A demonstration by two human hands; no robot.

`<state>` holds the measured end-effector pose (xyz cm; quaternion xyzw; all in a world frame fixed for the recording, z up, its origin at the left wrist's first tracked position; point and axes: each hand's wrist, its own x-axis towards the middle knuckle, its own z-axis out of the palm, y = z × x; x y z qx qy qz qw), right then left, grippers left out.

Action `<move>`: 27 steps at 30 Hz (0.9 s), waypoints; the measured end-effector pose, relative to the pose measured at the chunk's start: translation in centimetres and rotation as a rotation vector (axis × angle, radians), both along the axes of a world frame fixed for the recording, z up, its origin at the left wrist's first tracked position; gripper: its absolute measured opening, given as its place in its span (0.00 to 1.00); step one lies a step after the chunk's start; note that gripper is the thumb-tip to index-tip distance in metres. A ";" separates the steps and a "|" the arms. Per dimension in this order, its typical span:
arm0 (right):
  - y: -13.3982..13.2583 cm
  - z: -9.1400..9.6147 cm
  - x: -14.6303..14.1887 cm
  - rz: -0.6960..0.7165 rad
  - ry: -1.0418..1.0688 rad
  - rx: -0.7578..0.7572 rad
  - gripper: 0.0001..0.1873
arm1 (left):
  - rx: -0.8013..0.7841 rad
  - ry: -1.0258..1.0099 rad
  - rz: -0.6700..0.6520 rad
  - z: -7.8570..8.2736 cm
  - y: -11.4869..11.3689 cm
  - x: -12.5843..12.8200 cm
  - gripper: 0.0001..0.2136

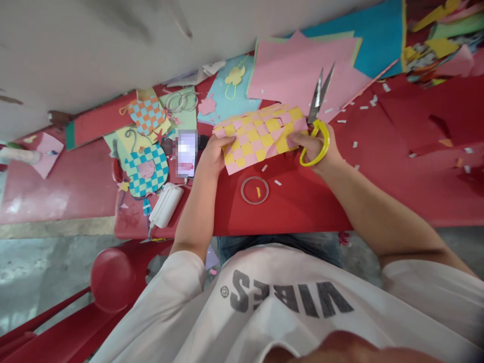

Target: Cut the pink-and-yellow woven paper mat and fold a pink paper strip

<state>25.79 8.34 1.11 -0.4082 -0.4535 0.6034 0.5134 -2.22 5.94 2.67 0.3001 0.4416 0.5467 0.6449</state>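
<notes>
Both my hands hold a woven paper sheet (260, 133) in pink and yellow checks, raised above the red table. My left hand (215, 154) pinches its left edge, thumb on top. At the right edge my right hand (315, 146) grips the sheet between thumb and fingers. A pair of scissors (317, 118) with yellow handles hangs on that same hand, blades apart and pointing away from me. Below the sheet a thin metal ring (254, 190) lies on the table, with a small yellow scrap inside it.
Pink paper sheets (298, 65) and blue paper (378, 35) lie along the wall. On the left are a blue checked woven piece (147, 171), an orange checked one (147, 115), a lit phone (186, 154) and a white power bank (166, 204). White paper scraps (364, 107) dot the right side.
</notes>
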 end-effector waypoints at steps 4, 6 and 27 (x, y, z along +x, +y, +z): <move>0.2 0.3 0.2 -0.094 -0.079 0.107 0.21 | -0.019 0.007 0.027 0.7 -0.4 0.6 0.28; 0.3 0.3 0.4 -0.148 -0.143 0.171 0.23 | -0.017 -0.025 0.058 0.5 -0.3 0.5 0.28; -7.7 2.0 -2.0 0.810 0.265 -0.395 0.56 | 0.166 -0.183 0.349 -1.6 1.1 -1.1 0.29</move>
